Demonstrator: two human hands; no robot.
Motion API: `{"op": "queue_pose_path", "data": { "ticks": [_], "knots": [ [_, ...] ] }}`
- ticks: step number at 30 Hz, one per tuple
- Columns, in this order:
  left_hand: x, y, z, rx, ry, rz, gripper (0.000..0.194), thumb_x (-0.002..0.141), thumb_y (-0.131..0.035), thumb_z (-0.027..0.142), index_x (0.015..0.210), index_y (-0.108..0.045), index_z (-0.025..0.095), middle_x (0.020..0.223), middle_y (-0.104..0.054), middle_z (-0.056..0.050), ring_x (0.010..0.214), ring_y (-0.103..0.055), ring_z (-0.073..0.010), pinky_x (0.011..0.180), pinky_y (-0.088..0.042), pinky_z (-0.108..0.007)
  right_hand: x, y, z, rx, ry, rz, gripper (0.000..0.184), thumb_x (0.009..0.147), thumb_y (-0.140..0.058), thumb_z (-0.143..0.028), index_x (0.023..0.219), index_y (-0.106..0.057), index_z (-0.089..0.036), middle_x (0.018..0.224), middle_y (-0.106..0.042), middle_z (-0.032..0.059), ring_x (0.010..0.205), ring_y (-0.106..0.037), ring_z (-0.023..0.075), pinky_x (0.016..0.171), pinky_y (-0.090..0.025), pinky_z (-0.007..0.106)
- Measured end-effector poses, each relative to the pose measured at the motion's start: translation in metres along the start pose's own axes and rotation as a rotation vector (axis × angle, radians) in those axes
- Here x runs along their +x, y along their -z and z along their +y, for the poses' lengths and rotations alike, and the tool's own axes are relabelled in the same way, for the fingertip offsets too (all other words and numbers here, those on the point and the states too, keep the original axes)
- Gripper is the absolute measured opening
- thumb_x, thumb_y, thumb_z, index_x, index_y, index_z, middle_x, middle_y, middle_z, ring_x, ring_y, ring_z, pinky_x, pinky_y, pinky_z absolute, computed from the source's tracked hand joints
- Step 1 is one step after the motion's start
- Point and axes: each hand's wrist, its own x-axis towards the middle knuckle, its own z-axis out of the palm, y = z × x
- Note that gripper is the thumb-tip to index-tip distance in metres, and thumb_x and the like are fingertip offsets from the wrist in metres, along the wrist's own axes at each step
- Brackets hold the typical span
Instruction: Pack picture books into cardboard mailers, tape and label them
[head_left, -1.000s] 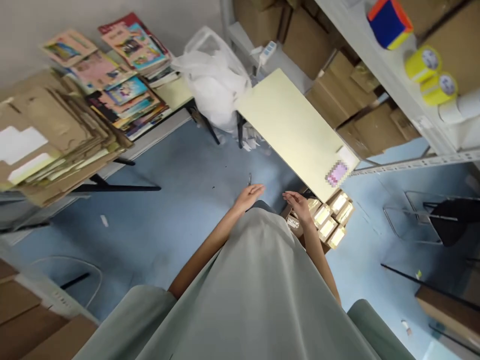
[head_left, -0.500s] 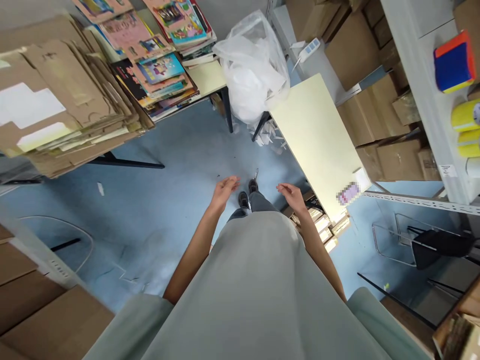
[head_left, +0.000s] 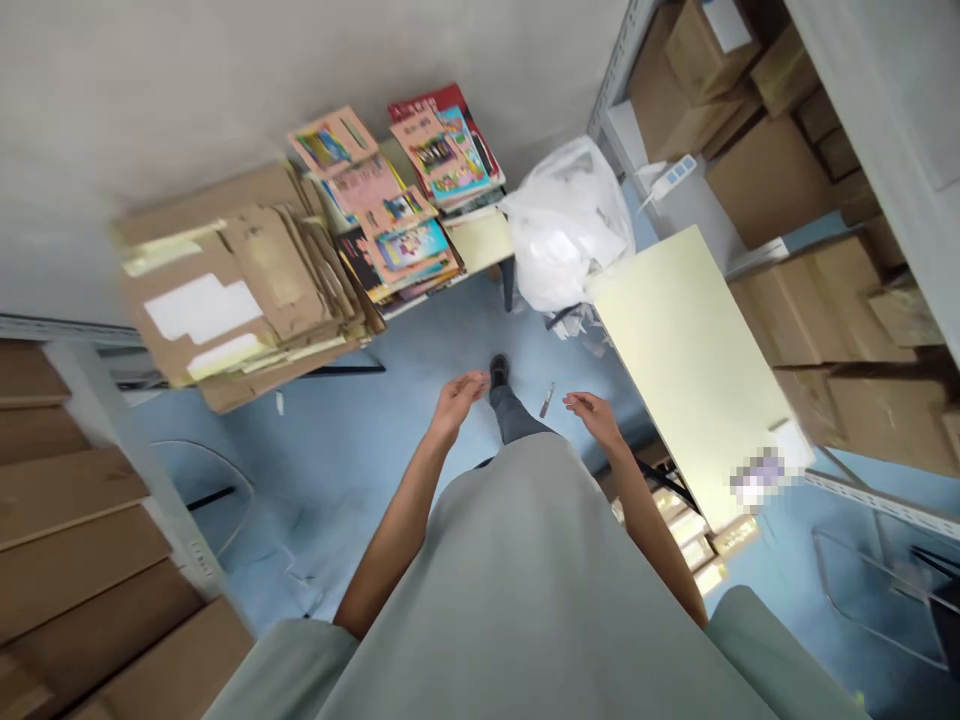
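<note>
My left hand (head_left: pixel 457 402) hangs in the air over the blue floor, its fingers loosely stretched and holding nothing. Level with it on the other side is my right hand (head_left: pixel 595 414), also empty, with its fingers slightly bent and apart. Neither hand touches anything. Between and below them, one dark shoe (head_left: pixel 499 370) and a trouser leg show. A small thin object (head_left: pixel 547 400), too small to name, lies on the floor near my right hand. The nearest furniture to that hand is a pale yellow table (head_left: pixel 682 350).
Flattened cardboard boxes (head_left: pixel 247 290) are piled at the left, beside stacks of colourful books (head_left: pixel 409 245). A white plastic bag (head_left: pixel 566 225) bulges between two tables. Shelving with cartons (head_left: pixel 817 300) lines the right; more cartons (head_left: pixel 82 550) fill a rack at lower left. A power strip (head_left: pixel 673 177) sits on a shelf.
The view has tilted up and shifted, so tables, books and bag appear lower and further right, with more wall showing. One shoe shows instead of two. Both hands stay empty.
</note>
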Motion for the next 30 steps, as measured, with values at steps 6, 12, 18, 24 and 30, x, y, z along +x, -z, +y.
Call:
{"op": "queue_pose_path", "data": {
  "ticks": [6,12,18,24,30],
  "knots": [
    [0.051,0.043,0.075,0.088,-0.004,0.033,0.086,0.086,-0.073,0.085,0.136,-0.074,0.015,0.15,-0.074,-0.025,0.139,-0.073,-0.0386,0.12,-0.058,-0.052,0.09,-0.052,-0.08,0.073,0.071,-0.072,0.05,0.082,-0.083,-0.068,0.107,-0.083,-0.024,0.117,-0.088,0.0138,0.116,-0.082,0.0333,0.114,-0.06,0.053],
    [0.097,0.079,0.133,0.07,-0.113,0.138,0.083,0.084,-0.076,0.081,0.136,-0.074,0.016,0.147,-0.076,-0.022,0.133,-0.075,-0.037,0.118,-0.058,-0.053,0.16,-0.092,-0.159,0.064,0.16,-0.184,0.049,0.081,-0.084,-0.068,0.105,-0.083,-0.025,0.118,-0.088,0.0126,0.118,-0.082,0.0341,0.115,-0.06,0.053],
    [0.128,0.119,0.162,0.135,-0.225,0.288,0.062,0.094,-0.076,0.06,0.137,-0.074,0.016,0.142,-0.078,-0.02,0.132,-0.074,-0.0349,0.118,-0.057,-0.051,0.213,-0.136,-0.224,0.069,0.191,-0.323,0.048,0.084,-0.086,-0.066,0.109,-0.083,-0.025,0.119,-0.088,0.0107,0.116,-0.082,0.0323,0.114,-0.061,0.049],
    [0.175,0.147,0.182,0.501,-0.33,0.377,0.045,0.098,-0.071,0.032,0.141,-0.074,0.018,0.151,-0.072,-0.02,0.147,-0.064,-0.0391,0.132,-0.045,-0.054,0.247,-0.185,-0.27,0.027,0.184,-0.342,0.045,0.083,-0.087,-0.066,0.102,-0.082,-0.025,0.114,-0.088,0.0079,0.112,-0.082,0.0304,0.113,-0.061,0.048],
    [0.218,0.135,0.199,0.749,-0.453,0.124,0.061,0.094,-0.066,0.016,0.155,-0.065,0.009,0.176,-0.049,-0.027,0.17,-0.039,-0.0425,0.142,-0.024,-0.06,0.243,-0.21,-0.294,0.075,0.177,-0.276,0.046,0.084,-0.085,-0.065,0.103,-0.08,-0.023,0.116,-0.088,0.0106,0.114,-0.083,0.0304,0.112,-0.063,0.048]
  ]
}}
